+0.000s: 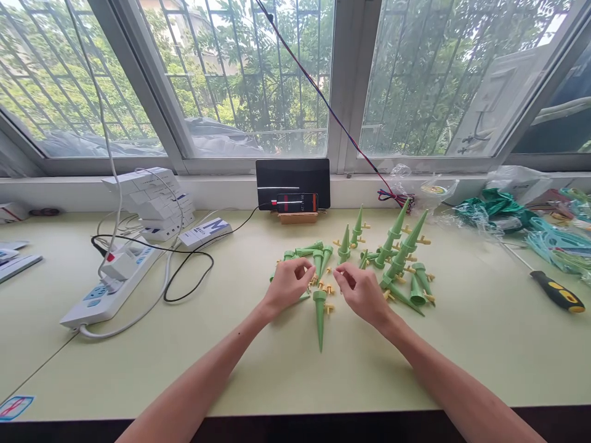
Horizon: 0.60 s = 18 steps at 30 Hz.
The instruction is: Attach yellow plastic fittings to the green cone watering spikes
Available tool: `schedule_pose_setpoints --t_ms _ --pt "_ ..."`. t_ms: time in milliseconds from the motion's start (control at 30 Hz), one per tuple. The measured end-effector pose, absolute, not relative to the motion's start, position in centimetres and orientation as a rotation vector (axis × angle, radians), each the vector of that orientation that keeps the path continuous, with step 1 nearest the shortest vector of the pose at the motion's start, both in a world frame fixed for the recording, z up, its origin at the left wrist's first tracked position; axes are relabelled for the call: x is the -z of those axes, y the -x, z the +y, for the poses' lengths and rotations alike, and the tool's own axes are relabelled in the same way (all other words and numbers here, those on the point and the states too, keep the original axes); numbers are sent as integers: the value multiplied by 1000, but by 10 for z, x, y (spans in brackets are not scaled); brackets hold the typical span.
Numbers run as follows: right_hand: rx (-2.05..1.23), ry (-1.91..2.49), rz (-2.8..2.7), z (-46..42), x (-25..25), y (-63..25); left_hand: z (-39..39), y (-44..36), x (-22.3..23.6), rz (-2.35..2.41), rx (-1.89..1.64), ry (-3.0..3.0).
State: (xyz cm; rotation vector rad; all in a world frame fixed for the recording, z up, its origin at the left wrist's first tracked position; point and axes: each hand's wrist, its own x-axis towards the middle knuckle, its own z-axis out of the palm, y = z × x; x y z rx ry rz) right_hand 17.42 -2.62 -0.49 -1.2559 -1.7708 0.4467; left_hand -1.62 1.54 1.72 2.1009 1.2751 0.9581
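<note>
Pale yellow-green covers the tabletop (277, 387) before you, with a blue-and-red sticker (16, 407) at its near left corner. About midway along the near edge but set back from it, a green spike (320, 323) lies with its tip toward you and a yellow fitting (329, 309) at its wide end.

Just past it, your left hand (290, 284) and right hand (364, 294) face each other, a gap between them. On each, the fingers curl in close to the thumb; I cannot tell whether either pinches anything small. Loose yellow pieces (327, 288) lie between your hands.

Toward the left edge sits a white power strip (95, 301); toward the right edge, a black-and-yellow screwdriver (556, 290). Beside your right hand, green cones (401, 261) with yellow side fittings are grouped, some tip up, others lying down. More green spikes (307, 249) lie heaped beyond your left hand.

Near the far edge, a phone (300, 203) stands before a black tablet (295, 172), and green plastic (498, 209) is bunched toward the far right corner. Beyond are barred windows (258, 80).
</note>
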Motion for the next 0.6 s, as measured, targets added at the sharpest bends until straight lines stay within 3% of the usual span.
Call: schedule_pose_setpoints --t_ms 600 --pt "-509 1516 -2050 -27 10 -176 9 12 -15 1241 -965 -2103"
